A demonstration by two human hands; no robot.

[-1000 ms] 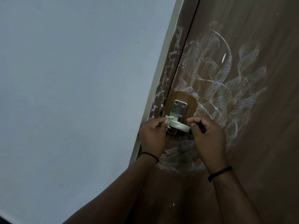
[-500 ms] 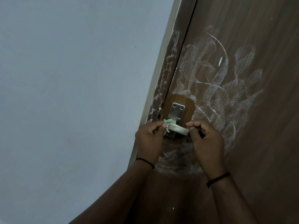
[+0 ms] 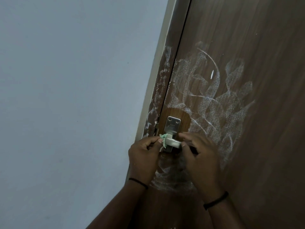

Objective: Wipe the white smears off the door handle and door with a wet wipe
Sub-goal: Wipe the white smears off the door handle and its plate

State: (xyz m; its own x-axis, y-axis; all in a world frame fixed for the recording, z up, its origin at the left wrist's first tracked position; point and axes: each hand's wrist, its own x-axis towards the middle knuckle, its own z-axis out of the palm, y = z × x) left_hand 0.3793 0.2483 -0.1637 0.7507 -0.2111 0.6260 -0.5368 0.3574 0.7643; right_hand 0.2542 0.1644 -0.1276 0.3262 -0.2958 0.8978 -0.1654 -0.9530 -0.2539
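A silver lever door handle (image 3: 173, 142) on a metal plate (image 3: 172, 125) sits near the left edge of a brown wooden door (image 3: 255, 47). My left hand (image 3: 145, 157) pinches a small crumpled green wet wipe (image 3: 163, 139) against the handle's left end. My right hand (image 3: 199, 162) grips the handle's right end with thumb and fingers. White smears (image 3: 214, 100) cover the door above and right of the handle, with more smears (image 3: 173, 179) below it between my wrists. A clean oval patch surrounds the plate.
The brown door frame (image 3: 160, 90) left of the door gap carries white streaks too. A plain pale wall (image 3: 66, 96) fills the left side of the view.
The view has drifted slightly, so handle and hands sit a little lower in the frame. Both hands stay on the handle, the wipe still pressed at its left end.
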